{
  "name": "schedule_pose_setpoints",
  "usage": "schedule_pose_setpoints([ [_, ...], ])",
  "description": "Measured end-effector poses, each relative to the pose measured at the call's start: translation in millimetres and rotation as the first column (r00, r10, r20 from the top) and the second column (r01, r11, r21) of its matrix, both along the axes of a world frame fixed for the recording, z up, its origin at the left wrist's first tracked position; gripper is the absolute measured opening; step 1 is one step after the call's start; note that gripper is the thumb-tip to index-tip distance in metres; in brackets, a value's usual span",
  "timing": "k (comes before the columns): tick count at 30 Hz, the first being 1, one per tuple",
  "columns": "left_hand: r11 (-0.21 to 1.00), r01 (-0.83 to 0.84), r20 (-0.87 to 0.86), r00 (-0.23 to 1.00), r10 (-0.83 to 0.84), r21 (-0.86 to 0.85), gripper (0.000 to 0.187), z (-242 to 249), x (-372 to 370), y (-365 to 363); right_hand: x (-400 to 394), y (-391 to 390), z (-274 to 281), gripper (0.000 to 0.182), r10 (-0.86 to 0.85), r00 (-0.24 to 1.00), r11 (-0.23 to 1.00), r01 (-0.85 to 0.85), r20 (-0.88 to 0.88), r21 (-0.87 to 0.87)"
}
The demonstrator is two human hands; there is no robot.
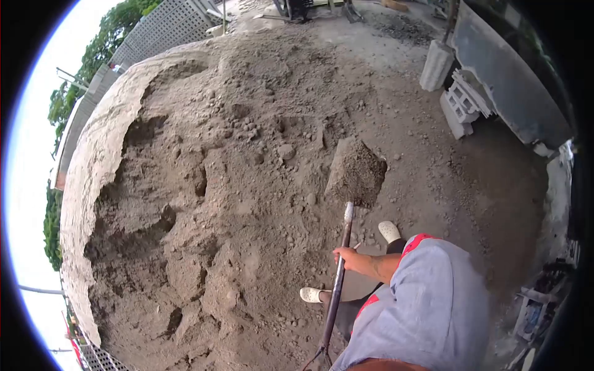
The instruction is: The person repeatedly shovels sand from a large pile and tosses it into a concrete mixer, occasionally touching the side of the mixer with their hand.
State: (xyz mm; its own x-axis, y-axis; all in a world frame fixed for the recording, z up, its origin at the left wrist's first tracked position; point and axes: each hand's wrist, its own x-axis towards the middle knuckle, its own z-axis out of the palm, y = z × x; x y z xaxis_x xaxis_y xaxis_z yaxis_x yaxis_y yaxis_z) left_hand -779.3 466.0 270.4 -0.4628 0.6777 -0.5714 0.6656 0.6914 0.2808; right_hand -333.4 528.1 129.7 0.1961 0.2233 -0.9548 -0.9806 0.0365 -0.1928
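My right hand (pixel 351 258) is closed around the dark shaft (pixel 337 287) of a shovel, partway along it. The shovel's blade (pixel 357 172) carries a heap of grey-brown sandy soil, just above loose ground. Near the bottom edge, the shaft splits into a forked handle (pixel 322 357) that runs out of the frame. Part of a bare arm (pixel 385 365) shows at the bottom, but my left hand is out of sight. My two pale clogs (pixel 388 232) stand apart on the dirt beside the shaft.
A tall, crumbling soil mound (pixel 179 204) fills the left and middle, with clods and stones on it. Concrete blocks (pixel 461 102) and a large grey sheet (pixel 510 74) stand at upper right. A perforated block wall (pixel 164 31) rises behind the mound.
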Motion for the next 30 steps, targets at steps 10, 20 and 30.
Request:
schedule_pose_setpoints([
  [10, 0.915, 0.382, 0.991, -0.029, -0.132, 0.133, 0.010, 215, 587, -24, 477, -324, 377, 0.027, -0.542, 0.173, 0.749, 0.543, 0.823, 0.379],
  [20, 0.440, 0.787, 0.899, -0.342, -0.275, 0.433, 0.020, 339, 602, -107, 475, -374, 214, 0.023, -0.806, 0.504, 0.574, 0.537, 0.310, 0.619],
  [30, 0.975, -0.208, 0.869, 0.493, 0.030, 0.084, 0.022, 270, 278, -51, 75, -95, 16, 0.010, 0.374, 0.927, 0.915, -0.363, -0.032, 0.176],
])
